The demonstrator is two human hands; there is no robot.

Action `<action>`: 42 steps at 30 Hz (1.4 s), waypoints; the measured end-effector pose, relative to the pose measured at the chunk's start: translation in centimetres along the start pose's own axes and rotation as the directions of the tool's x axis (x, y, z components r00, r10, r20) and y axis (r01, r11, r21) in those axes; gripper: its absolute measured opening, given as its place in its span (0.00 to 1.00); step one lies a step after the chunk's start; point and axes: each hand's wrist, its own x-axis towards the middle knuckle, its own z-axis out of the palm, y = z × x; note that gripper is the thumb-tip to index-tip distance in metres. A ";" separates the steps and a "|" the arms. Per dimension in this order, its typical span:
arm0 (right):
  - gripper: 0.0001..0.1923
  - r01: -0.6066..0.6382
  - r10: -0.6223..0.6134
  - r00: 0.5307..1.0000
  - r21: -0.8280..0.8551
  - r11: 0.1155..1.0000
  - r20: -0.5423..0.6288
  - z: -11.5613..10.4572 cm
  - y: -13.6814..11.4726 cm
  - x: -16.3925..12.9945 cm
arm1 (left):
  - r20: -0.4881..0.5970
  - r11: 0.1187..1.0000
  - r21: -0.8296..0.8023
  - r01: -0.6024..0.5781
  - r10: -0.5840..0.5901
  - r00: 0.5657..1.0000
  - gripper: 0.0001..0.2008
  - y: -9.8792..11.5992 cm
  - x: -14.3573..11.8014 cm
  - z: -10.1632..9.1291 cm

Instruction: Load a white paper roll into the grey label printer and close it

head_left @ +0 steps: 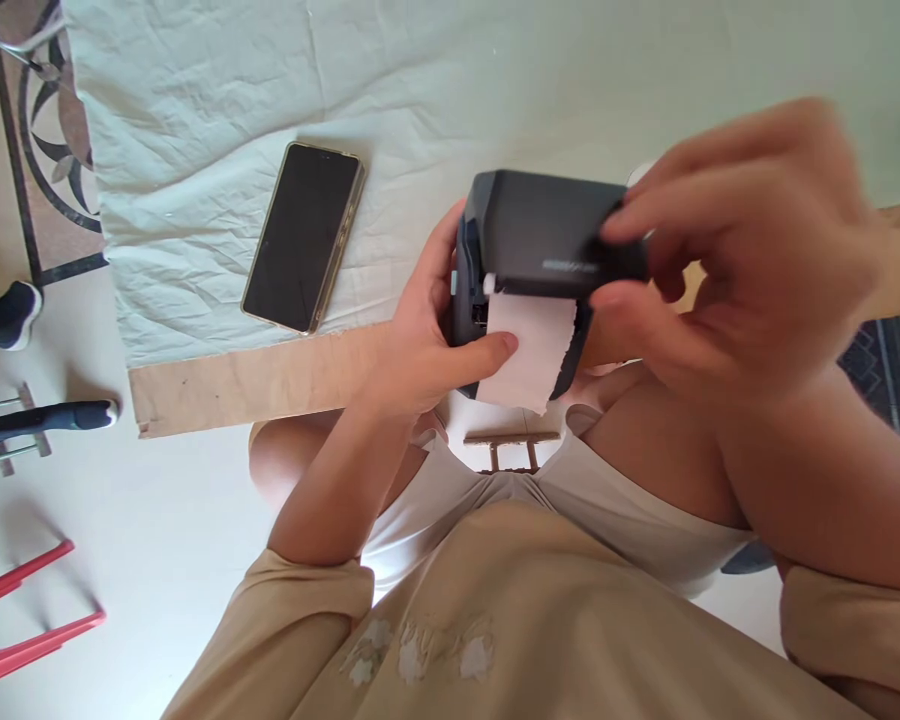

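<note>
A black portable receipt printer (555, 225) is held above the table's near edge. A white strip of receipt paper (532, 350) with a torn edge hangs out from under its raised cover. My left hand (427, 320) is wrapped round the printer's left side, with the thumb pressed on the paper. My right hand (750, 250), slightly blurred, pinches the right end of the black cover between fingers and thumb. The printer's underside and my left fingertips are hidden.
A dark-screened smartphone (304, 235) in a clear case lies on the pale cloth (195, 80) to the left. Bare wood (262, 385) shows along the table's near edge. Red legs (37, 630) of furniture and another person's shoe (7, 315) are on the left.
</note>
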 end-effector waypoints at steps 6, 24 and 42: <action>0.21 0.095 -0.097 0.995 0.077 0.992 0.029 1.1 0.2 0.1 | -0.055 0.998 -0.043 0.053 -0.056 0.997 0.39 2.0 -0.5 1.4; 0.37 -0.154 0.107 0.972 0.224 0.962 0.211 1.4 1.0 0.0 | -0.047 0.985 -0.053 0.163 -0.166 0.985 0.38 2.7 -0.3 2.0; 0.37 0.145 -0.145 0.989 -0.004 0.989 0.024 1.5 0.7 -0.3 | -0.042 0.983 -0.177 -0.056 0.049 0.998 0.21 -1.5 0.7 0.5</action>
